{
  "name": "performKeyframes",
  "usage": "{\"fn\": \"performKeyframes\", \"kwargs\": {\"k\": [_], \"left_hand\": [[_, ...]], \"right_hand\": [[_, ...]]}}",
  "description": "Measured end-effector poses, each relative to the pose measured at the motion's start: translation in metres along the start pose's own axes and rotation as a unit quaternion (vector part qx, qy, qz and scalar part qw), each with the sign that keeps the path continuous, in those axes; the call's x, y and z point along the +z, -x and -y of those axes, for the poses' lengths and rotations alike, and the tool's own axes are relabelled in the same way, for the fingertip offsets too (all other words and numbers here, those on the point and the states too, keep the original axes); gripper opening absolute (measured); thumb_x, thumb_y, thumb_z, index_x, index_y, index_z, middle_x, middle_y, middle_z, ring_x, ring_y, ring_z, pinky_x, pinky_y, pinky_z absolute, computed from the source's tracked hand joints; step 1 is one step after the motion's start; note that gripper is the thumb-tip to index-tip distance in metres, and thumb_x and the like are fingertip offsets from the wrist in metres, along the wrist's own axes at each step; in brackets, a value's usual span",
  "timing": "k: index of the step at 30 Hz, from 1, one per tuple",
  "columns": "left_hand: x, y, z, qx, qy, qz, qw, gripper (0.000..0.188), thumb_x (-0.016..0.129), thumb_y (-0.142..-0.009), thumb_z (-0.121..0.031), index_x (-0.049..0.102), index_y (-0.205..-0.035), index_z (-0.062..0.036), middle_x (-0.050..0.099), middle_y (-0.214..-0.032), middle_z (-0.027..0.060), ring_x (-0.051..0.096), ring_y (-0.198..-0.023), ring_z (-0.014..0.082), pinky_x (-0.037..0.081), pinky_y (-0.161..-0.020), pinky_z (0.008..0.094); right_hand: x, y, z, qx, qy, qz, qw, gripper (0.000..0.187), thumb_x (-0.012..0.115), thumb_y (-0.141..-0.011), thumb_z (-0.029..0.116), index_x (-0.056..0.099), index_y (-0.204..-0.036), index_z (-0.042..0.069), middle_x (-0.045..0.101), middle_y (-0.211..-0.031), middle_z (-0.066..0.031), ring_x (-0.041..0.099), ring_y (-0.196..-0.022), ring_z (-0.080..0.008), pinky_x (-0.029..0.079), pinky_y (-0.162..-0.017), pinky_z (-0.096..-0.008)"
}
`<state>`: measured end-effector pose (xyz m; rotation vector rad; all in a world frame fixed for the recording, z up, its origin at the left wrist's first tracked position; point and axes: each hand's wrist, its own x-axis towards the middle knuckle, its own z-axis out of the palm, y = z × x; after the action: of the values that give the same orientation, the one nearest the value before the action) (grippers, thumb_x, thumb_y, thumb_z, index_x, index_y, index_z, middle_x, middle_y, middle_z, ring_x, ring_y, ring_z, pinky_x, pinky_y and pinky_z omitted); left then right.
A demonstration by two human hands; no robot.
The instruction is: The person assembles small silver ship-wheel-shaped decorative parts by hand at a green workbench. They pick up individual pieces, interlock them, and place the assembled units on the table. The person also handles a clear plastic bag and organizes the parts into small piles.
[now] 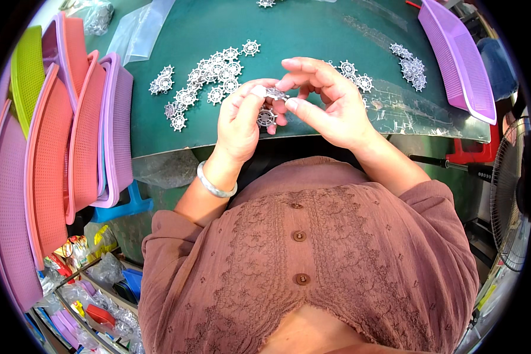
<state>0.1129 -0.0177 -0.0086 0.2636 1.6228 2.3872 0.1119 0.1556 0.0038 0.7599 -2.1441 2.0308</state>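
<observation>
My left hand (240, 115) has its thumb and fingers closed on silver ship's-wheel charms. One charm (276, 94) is tilted nearly edge-on at its fingertips. Another wheel charm (266, 117) shows lower down against the same fingers. From the other side my right hand (335, 106) reaches in, its thumb and a fingertip closing on the edge of the tilted charm while the index finger curves above. Loose wheel charms (210, 72) lie in a spread on the green table just beyond my left hand. More charms (355, 76) sit behind my right hand, partly hidden by it.
Small groups of charms lie at the left (162, 80) and right (411, 68) of the green table (312, 32). Stacked plastic baskets (47, 159) crowd the left side. A purple basket (457, 62) stands at the right edge, above a fan (508, 194). Clear plastic bags (140, 29) lie far left.
</observation>
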Motion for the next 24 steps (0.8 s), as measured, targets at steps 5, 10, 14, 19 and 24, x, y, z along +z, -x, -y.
{"fn": "performKeyframes", "kwargs": {"k": [5, 10, 14, 19, 24], "left_hand": [[0.0019, -0.0012, 0.0008, 0.014, -0.034, -0.027, 0.999, 0.027, 0.043, -0.094, -0.022, 0.058, -0.105, -0.0020, 0.060, -0.077, 0.0040, 0.057, -0.064, 0.0094, 0.043, -0.050, 0.0190], [0.0030, -0.0020, 0.0022, 0.028, -0.084, -0.043, 0.995, 0.026, 0.043, -0.095, -0.020, 0.057, -0.106, -0.0013, 0.062, -0.078, 0.0038, 0.057, -0.064, 0.0081, 0.043, -0.050, 0.0186], [0.0033, -0.0020, 0.0018, 0.025, -0.101, -0.051, 0.993, 0.025, 0.044, -0.094, -0.019, 0.057, -0.106, -0.0015, 0.062, -0.078, 0.0032, 0.057, -0.063, 0.0069, 0.042, -0.051, 0.0177], [0.0033, -0.0026, 0.0029, 0.049, -0.118, -0.060, 0.990, 0.022, 0.048, -0.093, -0.018, 0.058, -0.104, -0.0013, 0.062, -0.078, 0.0013, 0.056, -0.062, 0.0045, 0.041, -0.050, 0.0165], [0.0027, -0.0027, 0.0032, 0.082, -0.164, -0.066, 0.981, 0.021, 0.051, -0.092, -0.017, 0.058, -0.102, -0.0006, 0.061, -0.078, 0.0010, 0.056, -0.062, 0.0046, 0.041, -0.050, 0.0166]], "right_hand": [[0.0008, -0.0002, 0.0001, 0.023, -0.006, -0.005, 1.000, 0.045, 0.061, -0.080, -0.001, 0.049, -0.123, 0.004, 0.061, -0.101, -0.0043, 0.055, -0.088, -0.0095, 0.043, -0.075, -0.0236], [0.0043, -0.0025, -0.0032, 0.045, -0.059, -0.025, 0.997, 0.040, 0.063, -0.080, 0.003, 0.051, -0.118, 0.003, 0.061, -0.096, -0.0042, 0.056, -0.082, -0.0094, 0.045, -0.070, -0.0217], [0.0054, -0.0036, -0.0038, 0.054, -0.075, -0.024, 0.995, 0.038, 0.062, -0.081, 0.004, 0.051, -0.117, 0.002, 0.061, -0.095, -0.0042, 0.056, -0.080, -0.0087, 0.045, -0.070, -0.0216], [0.0059, -0.0048, -0.0019, 0.076, -0.083, -0.023, 0.993, 0.037, 0.061, -0.082, 0.004, 0.051, -0.117, 0.001, 0.060, -0.094, -0.0042, 0.056, -0.081, -0.0088, 0.045, -0.071, -0.0216], [0.0031, -0.0056, -0.0012, 0.116, -0.125, -0.003, 0.985, 0.040, 0.058, -0.082, 0.000, 0.048, -0.121, 0.001, 0.058, -0.100, -0.0053, 0.055, -0.089, -0.0101, 0.045, -0.079, -0.0240]]}}
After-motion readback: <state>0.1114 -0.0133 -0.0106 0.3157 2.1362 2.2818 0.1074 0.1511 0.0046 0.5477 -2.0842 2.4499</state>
